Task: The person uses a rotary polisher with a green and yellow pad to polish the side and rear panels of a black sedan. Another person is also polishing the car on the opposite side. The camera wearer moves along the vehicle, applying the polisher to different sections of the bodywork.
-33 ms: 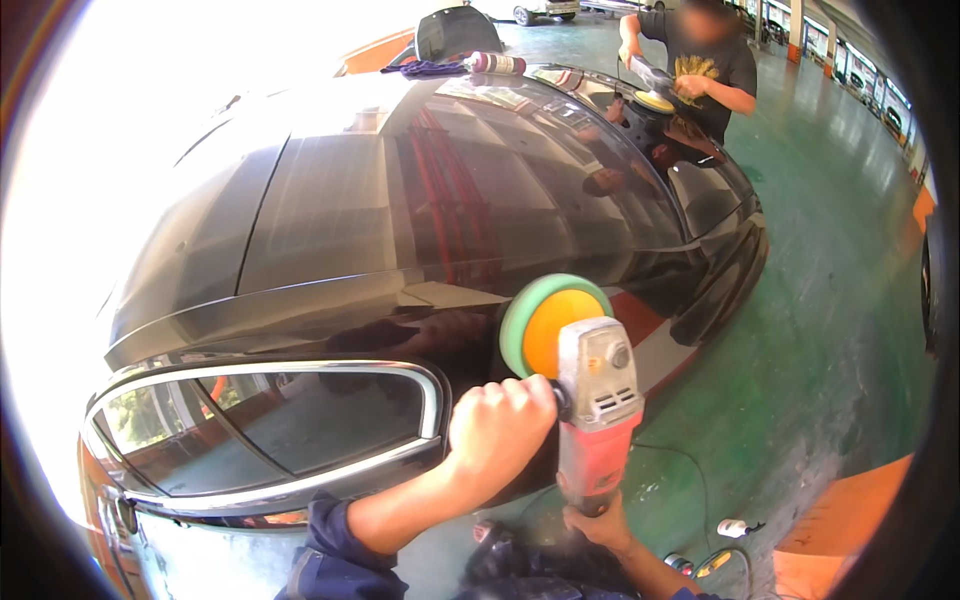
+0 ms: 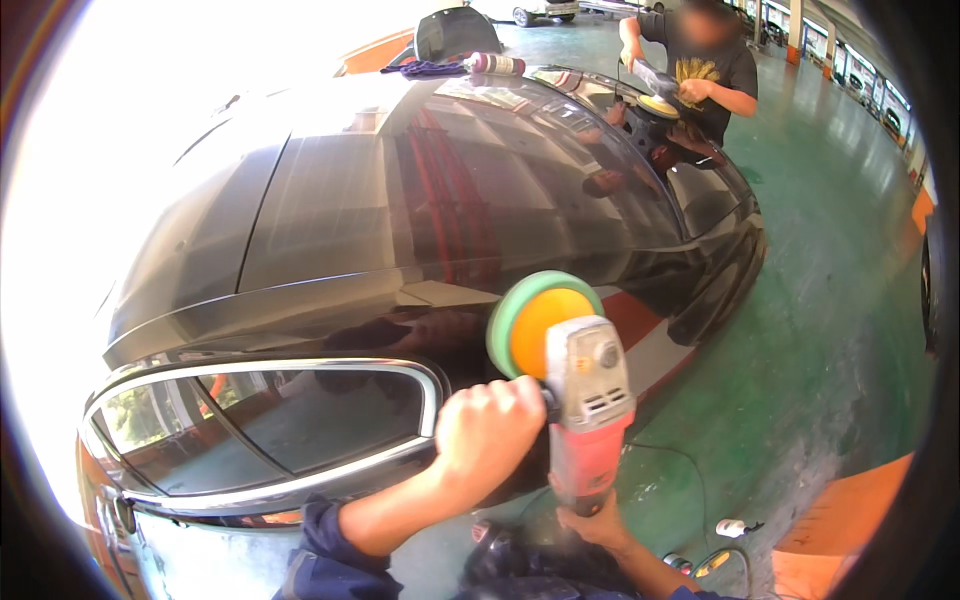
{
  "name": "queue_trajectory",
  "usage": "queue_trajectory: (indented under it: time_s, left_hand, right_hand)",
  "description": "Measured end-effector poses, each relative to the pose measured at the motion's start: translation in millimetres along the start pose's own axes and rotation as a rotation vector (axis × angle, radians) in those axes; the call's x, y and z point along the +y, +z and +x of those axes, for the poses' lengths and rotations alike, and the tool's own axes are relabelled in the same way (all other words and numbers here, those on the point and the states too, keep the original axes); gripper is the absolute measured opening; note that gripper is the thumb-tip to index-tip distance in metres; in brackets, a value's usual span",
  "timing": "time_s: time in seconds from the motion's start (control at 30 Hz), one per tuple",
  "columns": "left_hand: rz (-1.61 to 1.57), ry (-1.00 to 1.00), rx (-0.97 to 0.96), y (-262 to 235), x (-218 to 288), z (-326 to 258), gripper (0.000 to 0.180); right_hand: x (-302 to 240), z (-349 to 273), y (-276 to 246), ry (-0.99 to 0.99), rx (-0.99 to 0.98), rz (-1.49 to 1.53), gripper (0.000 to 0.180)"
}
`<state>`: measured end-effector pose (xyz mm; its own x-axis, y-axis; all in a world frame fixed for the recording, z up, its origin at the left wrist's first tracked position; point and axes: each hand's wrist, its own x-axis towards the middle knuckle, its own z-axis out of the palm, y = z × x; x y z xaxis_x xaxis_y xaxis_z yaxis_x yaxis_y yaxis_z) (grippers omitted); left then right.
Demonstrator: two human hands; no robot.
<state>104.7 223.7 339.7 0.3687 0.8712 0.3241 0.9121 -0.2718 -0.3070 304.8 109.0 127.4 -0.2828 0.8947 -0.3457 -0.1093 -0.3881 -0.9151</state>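
Note:
A red and grey car polisher (image 2: 588, 400) is held in both of my hands. My left hand (image 2: 488, 428) is wrapped round its black side handle. Lower down, my right hand (image 2: 596, 520) grips the rear end of the body, its fingers partly hidden. The round polishing pad (image 2: 512, 330), green at the rim with an orange backing, lies against the dark car's rear side panel (image 2: 455, 345). Beside my left forearm is the side window (image 2: 340, 420) with its bright chrome trim (image 2: 250, 365).
At the car's far end a person (image 2: 715, 80) works with another polisher (image 2: 655, 85). A bottle (image 2: 495, 64) and a dark blue cloth (image 2: 425, 69) lie on the roof's far side. A power cord (image 2: 705, 490) trails over the green floor near an orange box (image 2: 840, 530).
The polisher has shifted slightly left along the panel, with both my hands still on it. The other person's polisher has moved slightly too.

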Motion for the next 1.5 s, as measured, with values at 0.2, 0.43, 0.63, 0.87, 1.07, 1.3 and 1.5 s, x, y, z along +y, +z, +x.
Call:
queue_trajectory:
  time_s: [0.2, 0.43, 0.63, 0.87, 1.07, 1.3, 1.5]
  left_hand:
    - [0.134, -0.216, 0.055, -33.8, -63.4, -68.5, 0.013]
    - [0.147, -0.366, -0.009, -53.2, -70.0, -104.4, 0.024]
    - [0.093, -0.163, -0.026, -19.2, -18.7, -52.4, 0.010]
    - [0.064, -0.160, -0.080, 13.6, 28.9, -75.3, 0.018]
    - [-0.011, -0.149, -0.107, 5.8, 23.6, -84.3, 0.019]
    - [0.003, -0.209, -0.065, -8.9, 6.1, -59.0, 0.013]
    - [-0.027, -0.169, -0.133, 23.2, 34.5, -118.0, 0.020]
  right_hand:
    - [17.3, 32.2, 64.6, -0.313, -0.109, -0.157, 0.020]
    - [-74.5, 16.5, 69.4, -0.089, -0.340, -0.289, 0.023]
    - [-12.5, 8.8, 5.3, -0.196, -0.126, -0.237, 0.032]
    - [19.3, -0.6, -29.6, -0.106, -0.131, -0.297, 0.040]
    - [41.4, -2.8, -23.7, -0.199, -0.132, -0.248, 0.046]
    - [23.9, 19.8, -30.3, -0.189, -0.190, -0.241, 0.046]
    - [79.8, 0.5, -24.6, -0.217, -0.219, -0.224, 0.047]
